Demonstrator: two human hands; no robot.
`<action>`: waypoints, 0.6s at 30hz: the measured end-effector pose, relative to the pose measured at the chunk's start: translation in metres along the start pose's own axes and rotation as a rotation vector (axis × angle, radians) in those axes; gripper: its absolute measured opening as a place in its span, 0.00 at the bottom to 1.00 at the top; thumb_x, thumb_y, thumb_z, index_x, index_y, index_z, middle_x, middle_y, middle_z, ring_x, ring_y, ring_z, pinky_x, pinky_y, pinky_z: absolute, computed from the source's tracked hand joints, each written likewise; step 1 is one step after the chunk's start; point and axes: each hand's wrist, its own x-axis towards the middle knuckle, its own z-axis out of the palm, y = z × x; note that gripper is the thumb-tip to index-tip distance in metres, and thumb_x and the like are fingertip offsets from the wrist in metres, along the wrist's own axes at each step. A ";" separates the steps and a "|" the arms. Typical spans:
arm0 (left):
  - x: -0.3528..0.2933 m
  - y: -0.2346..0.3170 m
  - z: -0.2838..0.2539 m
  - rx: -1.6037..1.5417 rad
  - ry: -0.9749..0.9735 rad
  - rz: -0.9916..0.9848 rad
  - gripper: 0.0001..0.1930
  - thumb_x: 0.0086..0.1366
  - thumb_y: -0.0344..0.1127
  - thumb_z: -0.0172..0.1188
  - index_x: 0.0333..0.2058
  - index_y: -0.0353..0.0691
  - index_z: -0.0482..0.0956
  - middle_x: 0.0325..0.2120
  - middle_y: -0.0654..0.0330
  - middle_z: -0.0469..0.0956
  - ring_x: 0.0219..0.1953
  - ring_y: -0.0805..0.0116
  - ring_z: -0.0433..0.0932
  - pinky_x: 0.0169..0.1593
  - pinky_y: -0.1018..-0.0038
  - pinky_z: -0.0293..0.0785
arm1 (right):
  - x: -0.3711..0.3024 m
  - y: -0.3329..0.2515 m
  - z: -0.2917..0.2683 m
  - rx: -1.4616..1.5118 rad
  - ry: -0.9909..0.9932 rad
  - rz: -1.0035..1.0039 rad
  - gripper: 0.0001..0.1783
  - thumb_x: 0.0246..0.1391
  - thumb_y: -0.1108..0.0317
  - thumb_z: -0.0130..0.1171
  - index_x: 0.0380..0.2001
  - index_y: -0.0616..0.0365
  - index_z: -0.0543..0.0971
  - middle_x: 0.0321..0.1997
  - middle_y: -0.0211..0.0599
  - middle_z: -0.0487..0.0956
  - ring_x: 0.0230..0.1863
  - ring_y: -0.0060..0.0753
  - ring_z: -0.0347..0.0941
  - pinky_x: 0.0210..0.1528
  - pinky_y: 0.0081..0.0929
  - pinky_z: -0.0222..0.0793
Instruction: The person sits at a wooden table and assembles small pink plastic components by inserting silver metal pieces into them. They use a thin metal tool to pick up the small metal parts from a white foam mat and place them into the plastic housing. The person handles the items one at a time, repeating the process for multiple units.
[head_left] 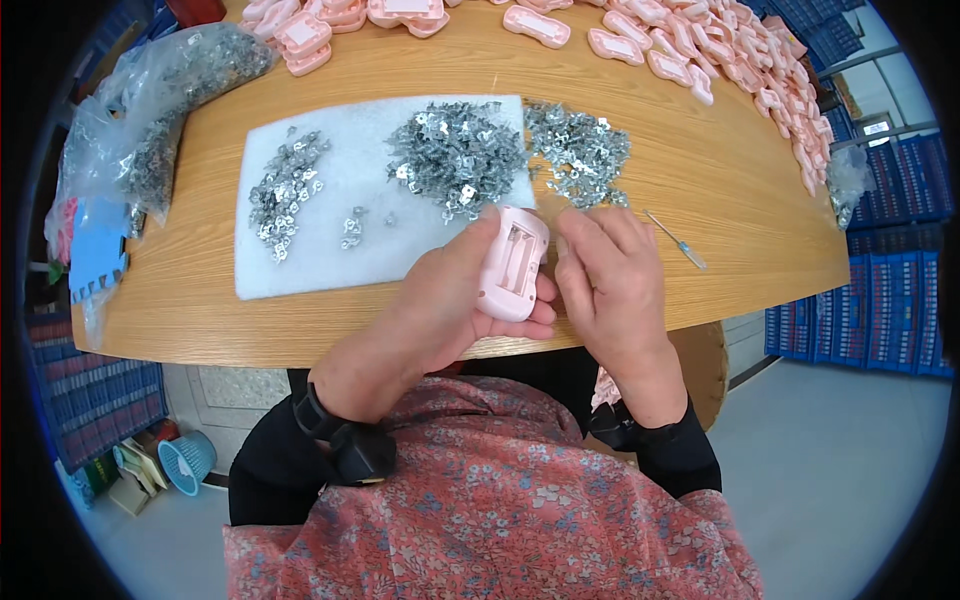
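My left hand (440, 295) is closed around a pale pink plastic housing (492, 296), tilted, with its rectangular battery compartment facing up. Metal contacts show at the far end of that compartment. Just right of the housing is my right hand (620, 280), thumb and fingers pinched together; whatever they hold, if anything, cannot be made out. Beyond both hands, small silvery metal clips (450, 155) lie heaped on a white foam pad (355, 130). A looser spread of clips (285, 195) covers the pad's left side, and another heap (580, 155) rests on the wood to its right.
A thin tool with a blue part (688, 252) lies on the wooden table (740, 200) to the right. Many pink housings (690, 45) line the far and right edges. A clear bag of metal parts (165, 110) and blue foam piece (98, 245) sit left. Blue racks (880, 300) stand beyond.
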 end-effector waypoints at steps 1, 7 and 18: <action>0.001 0.000 0.000 0.004 -0.005 0.005 0.28 0.77 0.55 0.33 0.55 0.36 0.67 0.36 0.48 0.79 0.34 0.57 0.82 0.41 0.57 0.84 | 0.000 0.001 0.001 0.012 0.001 -0.028 0.16 0.47 0.74 0.65 0.42 0.55 0.81 0.31 0.35 0.75 0.35 0.41 0.71 0.39 0.36 0.64; 0.001 0.000 0.000 0.083 -0.173 0.129 0.28 0.78 0.53 0.34 0.64 0.38 0.60 0.36 0.51 0.79 0.35 0.59 0.82 0.41 0.63 0.82 | -0.002 -0.001 -0.001 0.874 -0.108 0.585 0.14 0.63 0.70 0.57 0.50 0.60 0.74 0.35 0.30 0.77 0.33 0.22 0.72 0.36 0.19 0.67; -0.016 0.013 0.001 0.998 0.073 0.306 0.19 0.71 0.32 0.46 0.59 0.37 0.70 0.37 0.62 0.80 0.37 0.74 0.79 0.40 0.76 0.75 | -0.010 0.002 0.003 1.236 -0.241 0.725 0.13 0.67 0.68 0.55 0.50 0.61 0.70 0.30 0.19 0.74 0.31 0.08 0.68 0.34 0.12 0.65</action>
